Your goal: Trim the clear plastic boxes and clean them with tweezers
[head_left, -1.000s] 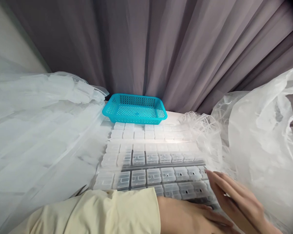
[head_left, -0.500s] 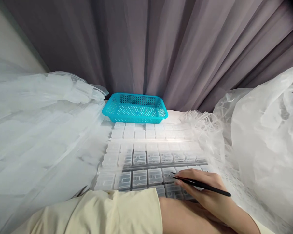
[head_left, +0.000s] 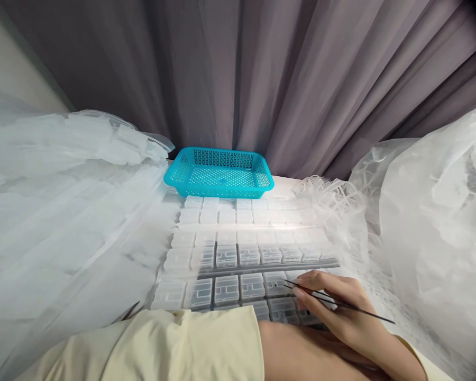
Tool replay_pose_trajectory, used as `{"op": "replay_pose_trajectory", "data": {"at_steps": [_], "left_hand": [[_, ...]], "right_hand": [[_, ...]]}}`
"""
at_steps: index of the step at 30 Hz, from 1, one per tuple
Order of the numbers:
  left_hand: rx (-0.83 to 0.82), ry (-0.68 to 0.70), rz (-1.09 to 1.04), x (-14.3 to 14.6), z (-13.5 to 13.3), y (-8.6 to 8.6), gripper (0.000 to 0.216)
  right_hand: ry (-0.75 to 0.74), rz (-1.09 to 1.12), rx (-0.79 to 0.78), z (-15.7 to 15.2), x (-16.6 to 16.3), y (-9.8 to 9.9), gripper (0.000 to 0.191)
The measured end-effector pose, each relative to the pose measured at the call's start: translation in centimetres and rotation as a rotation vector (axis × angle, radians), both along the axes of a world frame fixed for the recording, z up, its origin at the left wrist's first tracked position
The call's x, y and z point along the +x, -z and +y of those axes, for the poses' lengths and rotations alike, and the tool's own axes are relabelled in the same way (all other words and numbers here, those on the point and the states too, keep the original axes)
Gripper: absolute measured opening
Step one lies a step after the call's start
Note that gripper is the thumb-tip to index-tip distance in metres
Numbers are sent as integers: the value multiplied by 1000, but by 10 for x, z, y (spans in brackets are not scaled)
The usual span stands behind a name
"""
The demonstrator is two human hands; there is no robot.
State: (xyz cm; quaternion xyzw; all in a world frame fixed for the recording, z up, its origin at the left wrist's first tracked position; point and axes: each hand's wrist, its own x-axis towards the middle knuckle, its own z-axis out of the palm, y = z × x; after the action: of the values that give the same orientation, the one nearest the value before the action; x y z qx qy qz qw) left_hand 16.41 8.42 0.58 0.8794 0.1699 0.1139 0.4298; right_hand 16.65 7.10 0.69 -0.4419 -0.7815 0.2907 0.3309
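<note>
My right hand point(head_left: 337, 299) is closed in a pinch around thin black tweezers point(head_left: 367, 313). Their two tips point left and stand slightly apart, over a clear plastic compartment point(head_left: 270, 291) in the rows of white, see-through small boxes point(head_left: 226, 288). A tiny dark speck shows on that compartment, just left of the tips. My left forearm point(head_left: 297, 352), in a pale yellow sleeve point(head_left: 190, 338), crosses the bottom of the view to the right. The left hand at its end lies mostly behind my right wrist, and its fingers are hidden.
A blue perforated basket point(head_left: 222, 193) stands behind the boxes, before a grey curtain point(head_left: 206, 79). Wrapped white plastic pieces point(head_left: 71, 185) are heaped at left. Pointed metal tips point(head_left: 129, 311) show beside the sleeve. Shredded white strips point(head_left: 333, 206) and a white plastic bag point(head_left: 432, 211) lie at right.
The tweezers have turned in my right hand and now show edge-on with both arms visible. Their tips have shifted slightly right, uncovering the dark speck. The left forearm has barely moved.
</note>
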Motion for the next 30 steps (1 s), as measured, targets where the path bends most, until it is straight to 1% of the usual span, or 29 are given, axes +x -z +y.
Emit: {"op": "replay_pose_trajectory", "data": {"at_steps": [3, 5, 9, 12, 19, 25, 30], "left_hand": [[14, 50, -32, 4, 3, -3, 31], [18, 68, -43, 2, 5, -2, 30], [19, 70, -39, -2, 9, 1, 29], [19, 66, -32, 0, 9, 0, 28], [29, 71, -35, 2, 4, -3, 29], [39, 75, -48, -3, 10, 0, 29], [42, 56, -49, -2, 10, -4, 30]], "right_hand": [[1, -25, -3, 0, 0, -1, 15], [-18, -31, -22, 0, -1, -2, 15], [-53, -17, -75, -1, -1, -3, 18], [-65, 0, -95, 0, 0, -3, 17], [-57, 6, -8, 1, 0, -3, 12], [-83, 7, -51, 2, 0, -3, 16], [-85, 6, -66, 2, 0, -2, 17]]}}
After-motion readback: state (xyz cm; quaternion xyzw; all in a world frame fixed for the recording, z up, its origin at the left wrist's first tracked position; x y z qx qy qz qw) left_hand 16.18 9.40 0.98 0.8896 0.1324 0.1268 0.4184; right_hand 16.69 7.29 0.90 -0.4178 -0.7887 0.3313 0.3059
